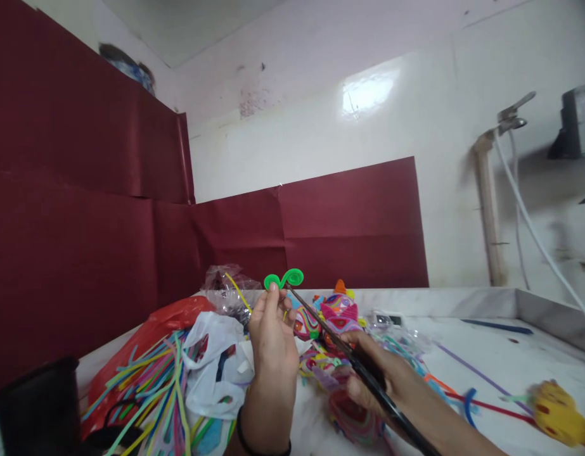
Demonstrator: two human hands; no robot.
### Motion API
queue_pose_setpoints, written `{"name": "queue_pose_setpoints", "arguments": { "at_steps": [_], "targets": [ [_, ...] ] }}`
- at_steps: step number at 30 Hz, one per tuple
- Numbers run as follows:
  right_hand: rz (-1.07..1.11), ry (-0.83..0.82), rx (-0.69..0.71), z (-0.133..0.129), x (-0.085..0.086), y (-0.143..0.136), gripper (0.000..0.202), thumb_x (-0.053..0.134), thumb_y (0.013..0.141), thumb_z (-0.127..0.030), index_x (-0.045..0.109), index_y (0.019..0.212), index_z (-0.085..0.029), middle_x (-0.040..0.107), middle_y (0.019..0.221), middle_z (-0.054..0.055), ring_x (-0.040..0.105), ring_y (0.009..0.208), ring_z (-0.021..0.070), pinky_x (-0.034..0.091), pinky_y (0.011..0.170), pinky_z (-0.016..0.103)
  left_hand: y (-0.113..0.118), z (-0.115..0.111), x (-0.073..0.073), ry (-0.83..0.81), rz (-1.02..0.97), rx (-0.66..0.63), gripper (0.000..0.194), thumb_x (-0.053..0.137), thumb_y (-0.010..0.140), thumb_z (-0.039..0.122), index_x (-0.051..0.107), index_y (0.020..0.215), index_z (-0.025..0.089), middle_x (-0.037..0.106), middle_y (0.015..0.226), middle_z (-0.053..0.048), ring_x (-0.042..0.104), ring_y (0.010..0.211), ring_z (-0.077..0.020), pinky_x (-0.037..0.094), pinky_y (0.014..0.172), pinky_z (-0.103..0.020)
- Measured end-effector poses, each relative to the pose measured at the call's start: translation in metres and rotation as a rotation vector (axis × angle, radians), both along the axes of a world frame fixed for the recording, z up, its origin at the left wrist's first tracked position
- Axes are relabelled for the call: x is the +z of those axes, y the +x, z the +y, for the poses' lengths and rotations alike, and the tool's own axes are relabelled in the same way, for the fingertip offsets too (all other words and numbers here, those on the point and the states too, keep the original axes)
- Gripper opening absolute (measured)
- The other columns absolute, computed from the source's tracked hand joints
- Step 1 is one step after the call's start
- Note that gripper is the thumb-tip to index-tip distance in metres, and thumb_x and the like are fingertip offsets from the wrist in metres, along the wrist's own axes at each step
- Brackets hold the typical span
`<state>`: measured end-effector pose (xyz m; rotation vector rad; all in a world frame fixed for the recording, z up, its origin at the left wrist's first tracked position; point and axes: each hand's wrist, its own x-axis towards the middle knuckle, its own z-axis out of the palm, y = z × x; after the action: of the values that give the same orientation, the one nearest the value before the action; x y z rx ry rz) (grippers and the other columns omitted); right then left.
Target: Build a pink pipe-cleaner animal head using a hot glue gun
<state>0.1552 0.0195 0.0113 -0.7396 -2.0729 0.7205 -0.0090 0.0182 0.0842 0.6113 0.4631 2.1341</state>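
Observation:
My left hand [273, 335] is raised at the centre, thumb and fingers pinched on a bright green pipe cleaner [293, 277] wound into two flat spirals. A straight yellow strip [237, 292] shows just left of this hand; whether the hand touches it I cannot tell. My right hand [375, 367] is closed around the black handle of a long, thin, dark tool [337, 341]. The tool slants up to the left, its narrow tip close to the green spirals; contact cannot be made out. Behind both hands lies a heap of colourful patterned pieces [342, 310].
Left are a bundle of coloured pipe cleaners [152, 386], a white plastic bag [216, 361], a red bag [178, 311] and a black container [38, 405]. At right lie a yellow figure [558, 411], a purple strip [482, 373] and a dark blade-like strip [499, 327]. Maroon sheets [349, 221] cover the wall.

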Motion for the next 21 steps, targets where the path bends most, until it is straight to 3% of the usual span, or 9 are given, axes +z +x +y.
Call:
{"name": "queue_pose_setpoints", "arguments": {
  "at_steps": [9, 21],
  "targets": [
    [0.078, 0.010, -0.034, 0.003, -0.006, -0.002, 0.049, 0.057, 0.081, -0.061, 0.051, 0.112, -0.023, 0.048, 0.066, -0.005, 0.042, 0.060, 0.0154, 0.030, 0.055, 0.026, 0.008, -0.001, -0.006, 0.007, 0.023, -0.001, 0.043, 0.090, 0.048, 0.031, 0.059, 0.073, 0.015, 0.060, 0.064, 0.003, 0.052, 0.052, -0.0064, 0.039, 0.042, -0.015],
    [0.102, 0.007, -0.047, 0.007, -0.010, -0.001, 0.050, 0.051, 0.085, -0.061, 0.050, 0.116, -0.021, 0.051, 0.075, -0.002, 0.043, 0.066, 0.0162, 0.036, 0.061, 0.028, 0.025, -0.001, -0.014, -0.021, 0.138, 0.011, 0.042, 0.087, 0.052, 0.041, 0.057, 0.067, 0.016, 0.059, 0.059, 0.004, 0.051, 0.049, -0.0072, 0.040, 0.044, -0.018]
  ]
}}
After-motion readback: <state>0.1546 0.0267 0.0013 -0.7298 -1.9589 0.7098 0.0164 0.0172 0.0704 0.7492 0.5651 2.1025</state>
